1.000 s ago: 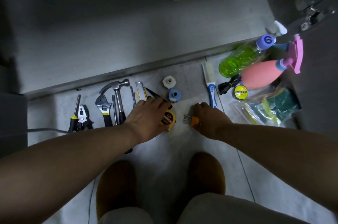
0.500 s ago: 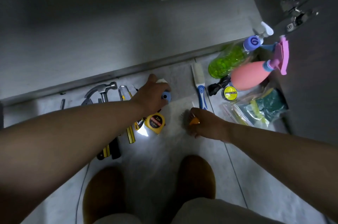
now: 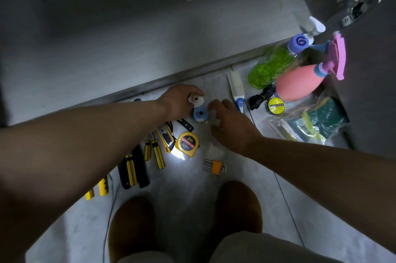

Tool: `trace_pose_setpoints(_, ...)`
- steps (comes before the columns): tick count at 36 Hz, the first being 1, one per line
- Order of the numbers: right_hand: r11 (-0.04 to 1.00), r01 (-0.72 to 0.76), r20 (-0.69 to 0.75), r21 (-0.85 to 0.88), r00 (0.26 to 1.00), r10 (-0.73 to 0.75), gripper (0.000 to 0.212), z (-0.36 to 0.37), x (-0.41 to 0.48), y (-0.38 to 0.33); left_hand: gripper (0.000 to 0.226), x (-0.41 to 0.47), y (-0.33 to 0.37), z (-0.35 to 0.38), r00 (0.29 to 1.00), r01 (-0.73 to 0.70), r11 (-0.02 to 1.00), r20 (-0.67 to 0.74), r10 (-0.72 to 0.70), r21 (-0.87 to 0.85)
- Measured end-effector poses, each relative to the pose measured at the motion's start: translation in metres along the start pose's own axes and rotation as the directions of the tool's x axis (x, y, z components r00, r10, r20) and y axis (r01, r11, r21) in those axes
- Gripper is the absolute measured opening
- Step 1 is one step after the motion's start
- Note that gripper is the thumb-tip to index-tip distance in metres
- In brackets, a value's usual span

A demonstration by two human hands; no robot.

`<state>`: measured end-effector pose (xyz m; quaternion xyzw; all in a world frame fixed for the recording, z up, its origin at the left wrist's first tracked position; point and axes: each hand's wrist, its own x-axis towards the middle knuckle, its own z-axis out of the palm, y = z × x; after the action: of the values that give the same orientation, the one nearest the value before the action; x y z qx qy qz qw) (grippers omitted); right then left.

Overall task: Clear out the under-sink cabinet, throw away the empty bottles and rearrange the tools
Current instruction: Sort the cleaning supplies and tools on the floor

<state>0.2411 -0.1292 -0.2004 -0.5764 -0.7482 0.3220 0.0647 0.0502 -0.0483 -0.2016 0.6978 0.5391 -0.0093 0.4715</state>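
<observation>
The left hand (image 3: 179, 99) reaches to the foot of the grey cabinet, its fingers (image 3: 196, 93) pinching a small white plastic threaded fitting (image 3: 195, 100). Directly below those fingers, touching or almost touching the white piece, sits a small blue plastic fitting (image 3: 200, 114) on the pale tiled floor (image 3: 289, 198). The right hand (image 3: 232, 124) hovers just right of the blue fitting, fingers (image 3: 216, 105) loosely spread and holding nothing; in the dim light it is hard to say whether a fingertip touches the fitting.

Under the left forearm, nearer the body than the fingers, lie a round yellow tape measure (image 3: 187, 142), a yellow utility knife (image 3: 166, 137) and several yellow-and-black tool handles (image 3: 154, 154). A set of hex keys in an orange holder (image 3: 215, 166) lies below the right hand, apart from it. Beyond the right fingers lies a white-and-blue scrubbing brush (image 3: 237, 93), and further right a clear green spray bottle (image 3: 272, 66), a pink spray bottle with a magenta trigger (image 3: 300, 82), a roll of black tape with a yellow label (image 3: 276, 105) and a clear plastic bag of green scouring pads (image 3: 312, 121).
</observation>
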Motion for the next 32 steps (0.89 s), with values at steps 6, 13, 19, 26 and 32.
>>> trace_pose_setpoints(6, 0.990, 0.008, 0.016, -0.140, 1.000, -0.005, 0.038, 0.009, 0.034, -0.007, 0.029, 0.014, -0.002, 0.010, 0.980, 0.091, 0.972, -0.152, -0.125, -0.216)
trace_pose_setpoints(13, 0.992, -0.038, -0.077, -0.124, 0.997, 0.028, 0.018, -0.006, 0.010, 0.004, 0.038, 0.024, 0.016, 0.021, 0.978, 0.066, 0.949, -0.169, -0.123, -0.309)
trace_pose_setpoints(19, 0.985, -0.132, -0.007, -0.110, 0.991, 0.132, 0.008, -0.024, -0.027, 0.027, 0.055, 0.024, 0.034, 0.029, 0.991, 0.083, 0.921, -0.064, -0.116, -0.380)
trace_pose_setpoints(26, 0.987, -0.132, 0.047, -0.089, 0.990, 0.136, 0.022, -0.029, -0.038, 0.026, 0.051, 0.000, 0.021, 0.025, 0.999, 0.008, 0.995, -0.038, -0.011, -0.096)
trace_pose_setpoints(32, 0.932, 0.191, 0.292, -0.310, 0.951, -0.098, 0.044, -0.011, -0.056, 0.008, 0.057, -0.044, -0.018, 0.022, 0.980, -0.175, 0.878, 0.164, 0.112, 0.446)
